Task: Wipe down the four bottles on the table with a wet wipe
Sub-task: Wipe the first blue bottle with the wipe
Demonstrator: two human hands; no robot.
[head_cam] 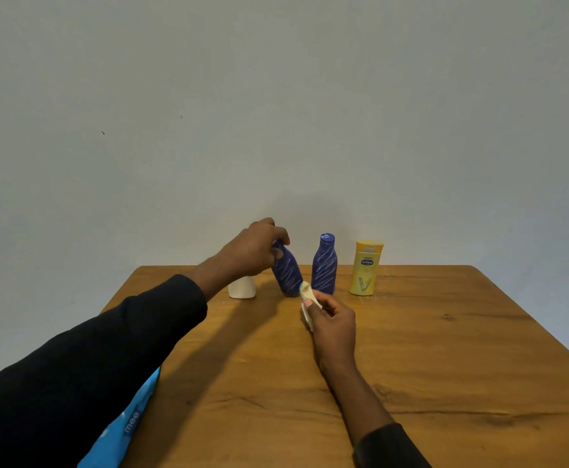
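Note:
Along the far edge of the wooden table (411, 349) stand a white bottle (242, 287), two dark blue bottles and a yellow bottle (366, 267). My left hand (256, 248) grips the top of the left blue bottle (288, 273), which leans to the left with its base on the table. The right blue bottle (324, 265) stands upright. My right hand (332, 320) pinches a crumpled white wet wipe (306, 297) just in front of the tilted bottle's base. The white bottle is partly hidden behind my left forearm.
A bright blue wet-wipe pack (124, 430) lies at the table's near left corner, partly under my left sleeve. A plain grey wall rises right behind the bottles. The table's left and right edges slant outward toward me.

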